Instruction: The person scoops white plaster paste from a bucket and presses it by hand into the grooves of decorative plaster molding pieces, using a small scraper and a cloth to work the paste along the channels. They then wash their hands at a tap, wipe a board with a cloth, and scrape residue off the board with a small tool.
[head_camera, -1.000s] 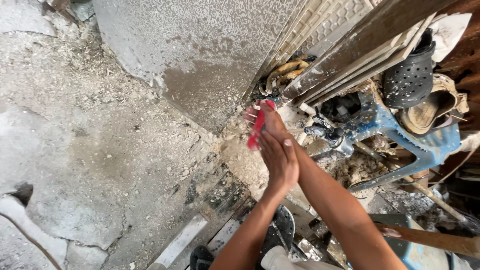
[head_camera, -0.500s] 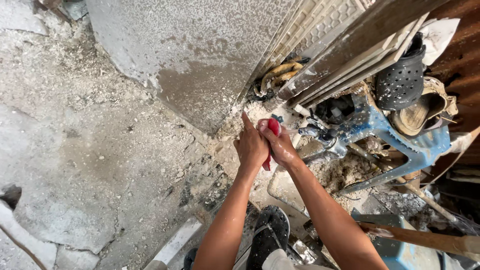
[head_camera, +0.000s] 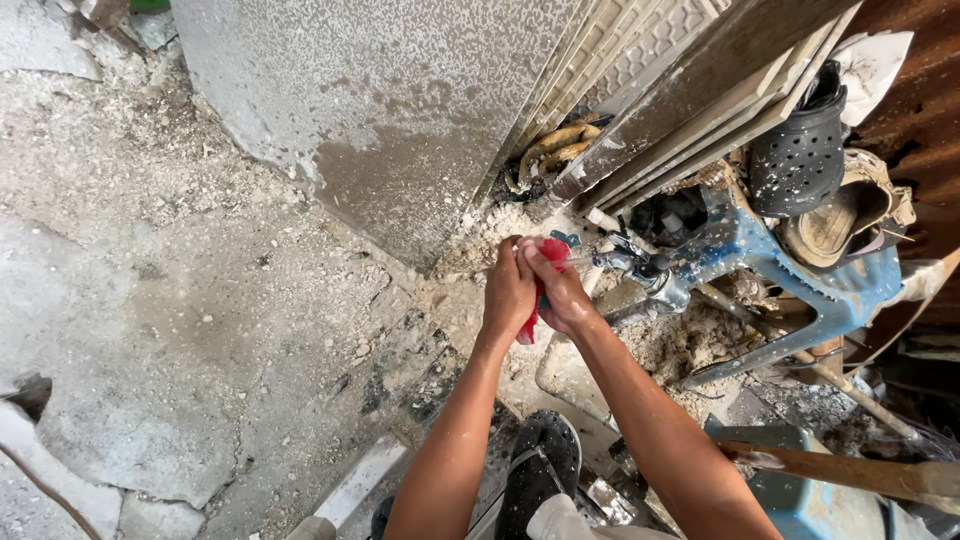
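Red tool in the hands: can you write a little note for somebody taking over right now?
Left hand: closed around the red tool, near its top.
Right hand: also gripping the red tool, pressed against the left.
Where things are: the tool is held by the metal tap, in front of the leaning grey slab. A blue plastic stool lies tipped to the right; a black clog sits above it.
Done: both hands are on the tool.
Left: cannot tell what the tool's tip touches; the hands hide it.

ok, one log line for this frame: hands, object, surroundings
left hand: gripping red tool | right hand: gripping same tool | beside: metal tap, blue plastic chair | ground: rubble-strewn concrete
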